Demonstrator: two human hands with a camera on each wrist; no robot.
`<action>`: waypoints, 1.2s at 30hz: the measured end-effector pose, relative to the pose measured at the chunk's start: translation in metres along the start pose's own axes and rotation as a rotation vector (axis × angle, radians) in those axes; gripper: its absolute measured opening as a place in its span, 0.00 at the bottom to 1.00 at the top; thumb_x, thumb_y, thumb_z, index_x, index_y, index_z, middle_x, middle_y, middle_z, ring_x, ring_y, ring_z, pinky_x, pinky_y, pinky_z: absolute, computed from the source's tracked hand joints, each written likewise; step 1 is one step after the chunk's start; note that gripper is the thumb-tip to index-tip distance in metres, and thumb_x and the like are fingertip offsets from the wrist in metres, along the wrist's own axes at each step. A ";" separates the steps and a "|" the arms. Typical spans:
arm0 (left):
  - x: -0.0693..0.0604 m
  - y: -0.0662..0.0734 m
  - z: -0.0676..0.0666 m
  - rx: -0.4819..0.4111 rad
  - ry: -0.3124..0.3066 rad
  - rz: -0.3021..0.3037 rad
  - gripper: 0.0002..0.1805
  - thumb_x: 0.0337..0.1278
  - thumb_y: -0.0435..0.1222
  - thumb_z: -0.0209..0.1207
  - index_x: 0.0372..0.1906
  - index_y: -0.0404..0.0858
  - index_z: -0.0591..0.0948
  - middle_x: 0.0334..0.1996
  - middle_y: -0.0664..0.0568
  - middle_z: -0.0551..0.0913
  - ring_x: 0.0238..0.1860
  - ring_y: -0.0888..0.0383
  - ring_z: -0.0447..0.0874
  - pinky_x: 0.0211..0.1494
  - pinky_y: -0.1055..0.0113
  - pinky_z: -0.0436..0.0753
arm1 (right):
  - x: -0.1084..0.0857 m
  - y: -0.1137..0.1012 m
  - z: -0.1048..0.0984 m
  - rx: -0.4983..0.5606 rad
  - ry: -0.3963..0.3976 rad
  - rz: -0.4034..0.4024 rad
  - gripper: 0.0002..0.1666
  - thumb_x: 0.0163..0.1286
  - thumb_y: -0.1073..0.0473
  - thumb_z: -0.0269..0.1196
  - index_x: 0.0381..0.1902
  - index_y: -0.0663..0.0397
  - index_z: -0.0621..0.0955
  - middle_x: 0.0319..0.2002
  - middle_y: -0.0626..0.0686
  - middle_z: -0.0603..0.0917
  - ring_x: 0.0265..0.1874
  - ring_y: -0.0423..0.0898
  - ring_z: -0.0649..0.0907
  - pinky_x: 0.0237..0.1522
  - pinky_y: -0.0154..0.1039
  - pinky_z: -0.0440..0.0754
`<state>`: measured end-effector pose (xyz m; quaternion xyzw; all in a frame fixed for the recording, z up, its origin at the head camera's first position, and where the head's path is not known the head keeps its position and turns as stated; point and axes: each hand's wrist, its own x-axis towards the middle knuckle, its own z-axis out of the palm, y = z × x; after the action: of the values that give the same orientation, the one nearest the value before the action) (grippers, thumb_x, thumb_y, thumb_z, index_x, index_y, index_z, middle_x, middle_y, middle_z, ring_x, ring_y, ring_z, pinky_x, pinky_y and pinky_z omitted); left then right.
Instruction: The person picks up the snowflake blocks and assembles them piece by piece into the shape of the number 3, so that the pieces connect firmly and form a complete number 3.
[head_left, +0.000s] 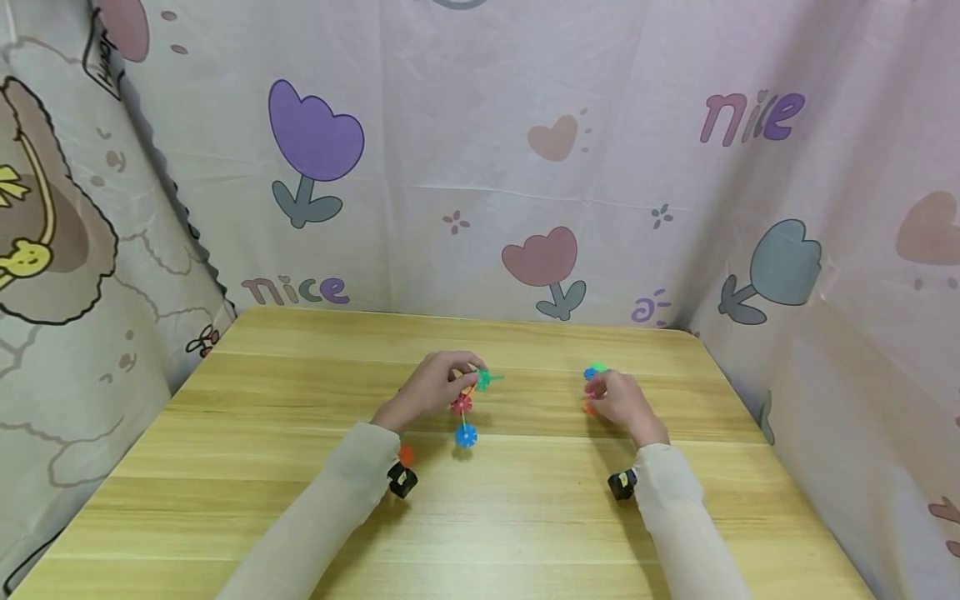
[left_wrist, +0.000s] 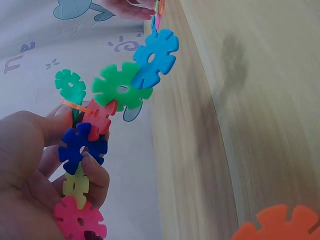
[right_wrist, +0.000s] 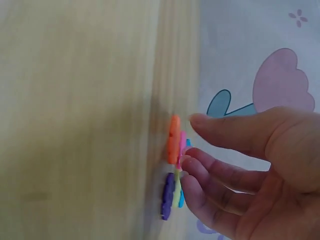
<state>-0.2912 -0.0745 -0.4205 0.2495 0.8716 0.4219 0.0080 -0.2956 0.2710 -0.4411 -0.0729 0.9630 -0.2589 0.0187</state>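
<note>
My left hand pinches a chain of slotted plastic flower discs above the table. In the left wrist view, the thumb and fingers surround a dark blue disc, with a yellow disc and a pink disc below. A green disc and a light blue disc extend from the chain's other side. My right hand hovers beside a small group of loose discs, thumb and fingers apart. Closest to its fingertips are an orange disc and a purple disc; other discs are partly hidden.
An orange disc shows beside the left wrist; whether it joins the chain I cannot tell. The wooden table meets a printed curtain at the back, with more curtain on both sides.
</note>
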 end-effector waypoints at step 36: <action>-0.004 0.009 0.000 -0.017 0.003 0.006 0.10 0.73 0.34 0.60 0.53 0.43 0.86 0.47 0.44 0.90 0.18 0.61 0.75 0.23 0.72 0.74 | -0.006 -0.077 0.007 0.318 0.079 -0.179 0.03 0.70 0.66 0.67 0.39 0.61 0.86 0.32 0.58 0.89 0.26 0.45 0.87 0.30 0.36 0.87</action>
<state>-0.2842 -0.0712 -0.4149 0.2515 0.8673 0.4294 0.0077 -0.2791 0.2022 -0.4085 -0.1440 0.8995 -0.4113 -0.0307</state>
